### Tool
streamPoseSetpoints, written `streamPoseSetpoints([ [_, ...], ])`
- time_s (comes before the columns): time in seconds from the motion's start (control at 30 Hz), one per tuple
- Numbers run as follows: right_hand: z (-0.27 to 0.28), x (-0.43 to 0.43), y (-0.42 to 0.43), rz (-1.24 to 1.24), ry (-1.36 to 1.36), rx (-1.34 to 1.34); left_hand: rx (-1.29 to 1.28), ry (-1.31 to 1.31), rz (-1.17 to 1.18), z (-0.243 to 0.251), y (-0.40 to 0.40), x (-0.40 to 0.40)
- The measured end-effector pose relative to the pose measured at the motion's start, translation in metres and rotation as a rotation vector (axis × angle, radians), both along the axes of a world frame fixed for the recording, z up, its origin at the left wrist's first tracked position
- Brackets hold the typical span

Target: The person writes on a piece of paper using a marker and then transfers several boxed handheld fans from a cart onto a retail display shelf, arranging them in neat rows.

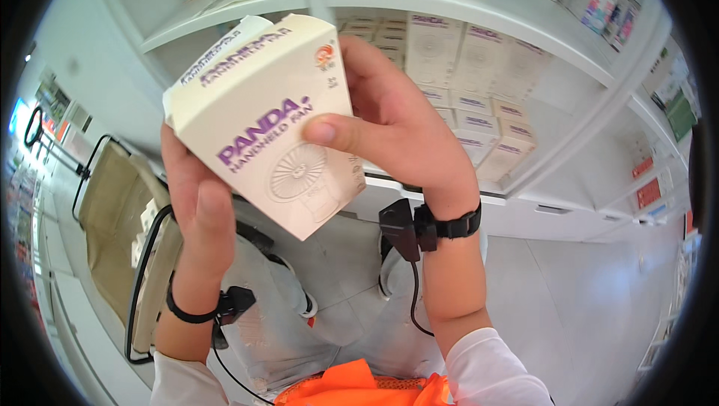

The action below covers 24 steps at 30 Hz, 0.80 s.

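Two white handheld fan boxes are held up together before me, tilted. The nearer fan box (pixel 264 125) has purple print and a drawing of a fan on its front; the other fan box (pixel 224 49) shows only along its upper left behind it. My right hand (pixel 393 108) grips the right side, thumb pressed on the front face. My left hand (pixel 199 204) supports the lower left side, its fingers partly hidden behind the boxes. On the white shelf ahead, matching fan boxes (pixel 429 49) stand upright above smaller stacked boxes (pixel 474 125).
A beige fabric cart (pixel 107 226) with a black frame stands at my left, with white boxes (pixel 146 226) inside. An upper shelf (pixel 460 4) crosses above the fan boxes and carries other packages. White drawers (pixel 550 209) run below, over a grey tiled floor (pixel 539 305).
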State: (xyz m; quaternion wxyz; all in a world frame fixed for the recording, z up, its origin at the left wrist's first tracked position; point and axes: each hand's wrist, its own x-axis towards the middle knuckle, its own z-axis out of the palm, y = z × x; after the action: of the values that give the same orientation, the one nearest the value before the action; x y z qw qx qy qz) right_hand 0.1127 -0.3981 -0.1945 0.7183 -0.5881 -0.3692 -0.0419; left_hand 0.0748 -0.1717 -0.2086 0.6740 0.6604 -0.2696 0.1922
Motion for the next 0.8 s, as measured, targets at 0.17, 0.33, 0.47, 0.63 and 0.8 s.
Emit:
streamPoseSetpoints([
  [0.17, 0.000, 0.010, 0.077, 0.039, -0.326, 0.007, 0.208, -0.048, 0.212, 0.044, 0.053, -0.037],
  [0.33, 0.000, -0.004, 0.136, -0.050, -0.384, 0.033, 0.637, -0.026, 0.373, 0.102, 0.144, -0.050],
  [0.47, 0.002, 0.005, 0.143, -0.017, -0.444, -0.254, 0.977, 0.017, 0.677, 0.122, 0.241, -0.043],
  [0.63, -0.008, 0.015, 0.142, 0.001, -0.336, -0.395, 1.247, 0.369, 0.667, 0.065, 0.353, -0.003],
  [0.8, -0.021, 0.018, 0.137, 0.006, -0.264, -0.450, 1.443, 0.767, 0.804, -0.041, 0.474, -0.002],
])
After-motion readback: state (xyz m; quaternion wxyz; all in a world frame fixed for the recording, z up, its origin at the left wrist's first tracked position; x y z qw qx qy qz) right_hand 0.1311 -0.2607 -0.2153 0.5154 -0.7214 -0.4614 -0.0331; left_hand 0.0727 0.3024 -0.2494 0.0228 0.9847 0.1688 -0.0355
